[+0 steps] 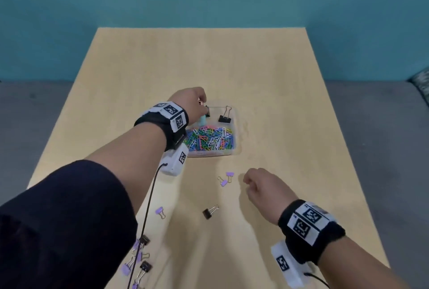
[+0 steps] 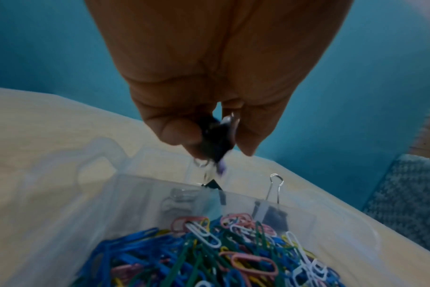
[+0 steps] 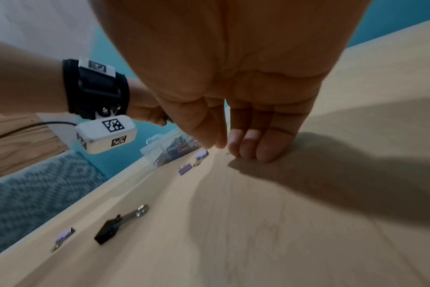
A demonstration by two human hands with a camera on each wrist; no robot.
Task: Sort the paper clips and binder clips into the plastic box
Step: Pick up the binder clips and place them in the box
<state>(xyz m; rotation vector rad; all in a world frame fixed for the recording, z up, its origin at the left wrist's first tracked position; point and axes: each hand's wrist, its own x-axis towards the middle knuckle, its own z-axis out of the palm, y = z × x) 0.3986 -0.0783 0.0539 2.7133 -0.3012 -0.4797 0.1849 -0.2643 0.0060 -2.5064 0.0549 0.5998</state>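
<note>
The clear plastic box (image 1: 237,130) sits mid-table. Its near compartment holds several coloured paper clips (image 1: 211,139); its far compartment holds a black binder clip (image 1: 224,118). My left hand (image 1: 204,108) hovers over the far compartment and pinches a black binder clip (image 2: 216,141), with a bit of purple showing below it. My right hand (image 1: 249,180) hangs low over the table right of two purple binder clips (image 1: 227,178). Its fingers (image 3: 246,145) are loosely curled and hold nothing that I can see.
Loose on the table lie a black binder clip (image 1: 210,212), a purple one (image 1: 160,211), and a cluster of purple and black ones (image 1: 139,258) under my left arm. The left wrist cable (image 1: 148,207) hangs over them. Bare wood lies right of the box.
</note>
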